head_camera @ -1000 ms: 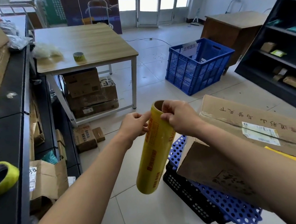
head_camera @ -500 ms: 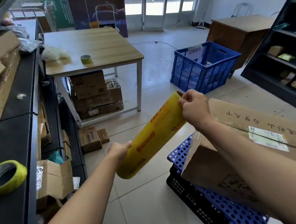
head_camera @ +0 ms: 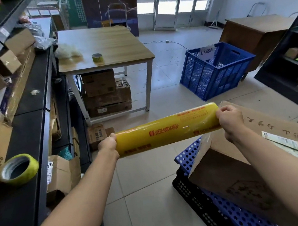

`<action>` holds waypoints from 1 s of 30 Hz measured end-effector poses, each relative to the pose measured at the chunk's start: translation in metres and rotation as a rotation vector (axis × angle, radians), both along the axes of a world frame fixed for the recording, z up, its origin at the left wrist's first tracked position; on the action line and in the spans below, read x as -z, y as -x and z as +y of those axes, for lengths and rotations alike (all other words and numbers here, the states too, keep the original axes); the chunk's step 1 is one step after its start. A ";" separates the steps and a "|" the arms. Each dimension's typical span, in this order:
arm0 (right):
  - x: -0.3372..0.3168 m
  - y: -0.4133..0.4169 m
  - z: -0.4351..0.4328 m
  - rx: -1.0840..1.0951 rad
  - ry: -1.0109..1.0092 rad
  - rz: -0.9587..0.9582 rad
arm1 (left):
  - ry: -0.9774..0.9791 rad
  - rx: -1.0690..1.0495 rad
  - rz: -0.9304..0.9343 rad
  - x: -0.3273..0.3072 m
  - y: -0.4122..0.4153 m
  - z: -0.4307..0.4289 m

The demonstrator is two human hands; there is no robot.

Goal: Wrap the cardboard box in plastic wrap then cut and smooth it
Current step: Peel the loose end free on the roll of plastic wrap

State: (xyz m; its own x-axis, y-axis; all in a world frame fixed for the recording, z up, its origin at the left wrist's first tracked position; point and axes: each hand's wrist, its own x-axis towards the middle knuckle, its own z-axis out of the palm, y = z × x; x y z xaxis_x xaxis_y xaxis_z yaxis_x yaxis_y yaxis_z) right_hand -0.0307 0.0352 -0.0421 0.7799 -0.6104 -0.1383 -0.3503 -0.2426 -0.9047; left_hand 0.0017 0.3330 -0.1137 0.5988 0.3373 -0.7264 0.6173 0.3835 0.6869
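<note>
I hold a yellow roll of plastic wrap [head_camera: 165, 129] almost level in front of me, above the floor. My left hand [head_camera: 107, 143] grips its left end. My right hand [head_camera: 229, 119] grips the right end, and a loose flap of clear film hangs just below that hand. The large cardboard box [head_camera: 247, 174] lies tilted at the lower right on stacked blue and black crates [head_camera: 199, 199], with a white label on its top face. The roll's right end hovers over the box's near left corner.
A black counter [head_camera: 26, 148] runs along the left, with a yellow tape roll [head_camera: 17, 170] and boxes on it. Ahead stand a wooden table [head_camera: 103, 46] with boxes stored underneath and a blue crate [head_camera: 214, 68]. Dark shelving [head_camera: 293, 67] lines the right.
The roll swung from hanging nearly upright to lying level. My left hand slid from the top end down to the other end, and my right hand moved right with its end.
</note>
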 end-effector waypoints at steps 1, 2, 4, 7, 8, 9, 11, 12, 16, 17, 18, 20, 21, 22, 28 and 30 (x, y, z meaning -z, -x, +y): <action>0.006 0.001 -0.004 0.020 0.003 0.052 | -0.009 -0.021 -0.042 -0.005 -0.004 -0.002; 0.012 0.001 -0.007 0.039 0.008 0.104 | -0.021 -0.043 -0.086 -0.012 -0.008 -0.004; 0.021 0.000 -0.010 0.070 0.010 0.185 | -0.089 -0.075 -0.169 -0.030 -0.015 -0.007; 0.025 -0.005 -0.011 0.058 0.042 0.316 | -0.168 -0.049 -0.332 -0.057 -0.022 -0.007; 0.024 -0.006 -0.011 0.043 0.080 0.359 | -0.172 -0.027 -0.394 -0.069 -0.021 -0.008; 0.022 -0.008 -0.009 0.024 0.136 0.390 | -0.171 -0.005 -0.459 -0.079 -0.021 -0.009; 0.009 -0.014 0.001 -0.056 0.273 0.353 | -0.204 0.046 -0.581 -0.097 -0.019 -0.011; 0.000 -0.018 0.008 -0.122 0.333 0.277 | -0.232 0.068 -0.635 -0.107 -0.016 -0.013; -0.059 -0.026 0.062 -0.519 0.362 -0.129 | -0.315 0.225 -0.781 -0.133 -0.008 -0.023; -0.074 -0.025 0.075 -0.641 0.356 -0.199 | -0.335 0.278 -0.809 -0.138 -0.006 -0.026; -0.087 -0.024 0.086 -0.765 0.366 -0.254 | -0.353 0.337 -0.828 -0.143 -0.003 -0.030; -0.103 -0.022 0.101 -0.980 0.440 -0.308 | -0.391 0.478 -0.884 -0.148 0.001 -0.036; -0.106 -0.021 0.103 -1.051 0.488 -0.310 | -0.394 0.551 -0.922 -0.149 0.003 -0.039; -0.109 -0.019 0.103 -1.091 0.528 -0.296 | -0.387 0.621 -0.949 -0.151 0.006 -0.041; -0.110 -0.011 0.087 -1.100 0.814 0.043 | -0.423 0.888 -0.927 -0.143 0.009 -0.052; -0.106 -0.009 0.084 -1.061 0.806 0.112 | -0.412 0.953 -0.923 -0.139 0.010 -0.058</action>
